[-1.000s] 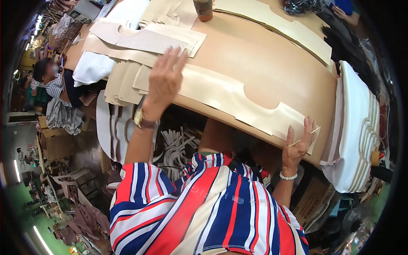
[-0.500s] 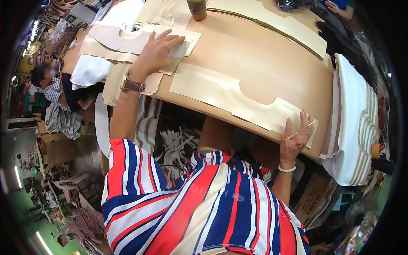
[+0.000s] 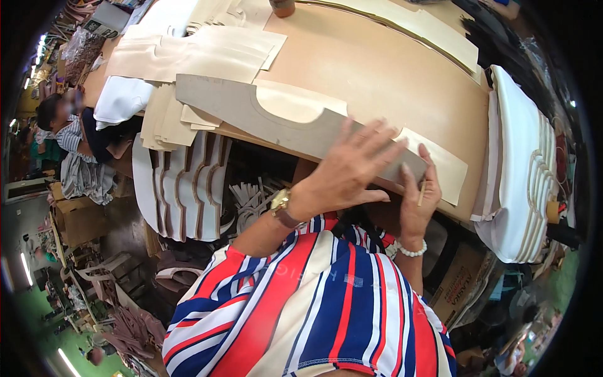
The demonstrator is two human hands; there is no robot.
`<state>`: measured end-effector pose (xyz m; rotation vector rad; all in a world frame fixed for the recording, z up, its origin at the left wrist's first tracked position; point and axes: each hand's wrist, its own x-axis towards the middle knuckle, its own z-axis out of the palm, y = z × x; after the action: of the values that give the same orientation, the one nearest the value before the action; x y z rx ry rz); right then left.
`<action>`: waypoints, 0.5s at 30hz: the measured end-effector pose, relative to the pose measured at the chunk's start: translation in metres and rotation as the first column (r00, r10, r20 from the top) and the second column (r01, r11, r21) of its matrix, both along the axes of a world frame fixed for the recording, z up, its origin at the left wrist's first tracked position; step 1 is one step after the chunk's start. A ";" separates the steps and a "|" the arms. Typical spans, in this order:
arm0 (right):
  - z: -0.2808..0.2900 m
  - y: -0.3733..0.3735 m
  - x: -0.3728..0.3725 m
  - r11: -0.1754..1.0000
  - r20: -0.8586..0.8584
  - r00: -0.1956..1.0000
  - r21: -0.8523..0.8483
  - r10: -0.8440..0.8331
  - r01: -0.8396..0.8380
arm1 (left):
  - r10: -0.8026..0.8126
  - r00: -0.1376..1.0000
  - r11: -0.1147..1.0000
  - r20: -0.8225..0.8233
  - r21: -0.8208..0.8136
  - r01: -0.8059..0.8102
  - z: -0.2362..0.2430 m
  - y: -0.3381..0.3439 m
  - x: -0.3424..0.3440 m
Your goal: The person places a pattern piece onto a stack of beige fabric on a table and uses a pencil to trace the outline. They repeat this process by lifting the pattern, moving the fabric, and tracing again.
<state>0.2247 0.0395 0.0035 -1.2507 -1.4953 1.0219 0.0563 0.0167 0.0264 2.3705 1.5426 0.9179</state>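
A long grey cardboard template (image 3: 251, 116) with a curved notch lies across a beige cut piece (image 3: 443, 166) at the near edge of the brown worktable (image 3: 377, 69). My left hand (image 3: 352, 166) grips the template's right part, fingers spread on top and thumb at its near edge. My right hand (image 3: 416, 204) is at the template's right end and holds a thin pencil (image 3: 422, 190) upright between its fingers. The beige piece shows through the notch and past the template's right end.
Stacks of beige cut pieces (image 3: 201, 53) lie at the table's far left. White shaped pieces (image 3: 524, 163) are piled at the right end. More templates (image 3: 182, 188) hang below the table. A person (image 3: 66, 129) sits at the left. A cardboard box (image 3: 458, 283) stands lower right.
My left hand reached to the stack at the left and brought the grey template onto the beige piece. My right hand moved in to the template's right end.
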 end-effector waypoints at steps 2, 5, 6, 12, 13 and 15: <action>-0.004 0.005 0.023 0.996 -0.043 0.996 -0.049 -0.075 0.073 | 0.175 0.985 0.984 0.001 -0.020 -0.175 0.006 -0.011 -0.021; -0.007 0.007 0.054 0.977 0.125 0.971 0.086 -0.203 0.194 | 0.644 0.765 0.762 0.027 0.065 -0.644 -0.027 -0.025 -0.075; -0.008 0.007 0.061 0.965 0.172 0.952 0.118 -0.254 0.236 | 0.771 0.635 0.637 -0.054 0.092 -0.765 -0.040 -0.032 -0.095; -0.006 0.006 0.068 0.946 0.375 0.869 0.132 -0.323 0.295 | 0.882 0.406 0.397 -0.240 -0.088 -0.914 -0.040 -0.057 -0.123; -0.007 0.007 0.068 0.946 0.376 0.868 0.146 -0.324 0.290 | 0.878 0.419 0.413 -0.231 -0.075 -0.908 -0.041 -0.056 -0.118; -0.009 0.007 0.070 0.943 0.349 0.876 0.140 -0.333 0.303 | 0.878 0.466 0.465 -0.111 -0.042 -0.884 -0.040 -0.055 -0.117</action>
<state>0.2943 0.0460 -0.0056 -1.6313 -1.5196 0.5198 -0.0610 -0.0380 -0.0137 1.3812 2.8551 0.8311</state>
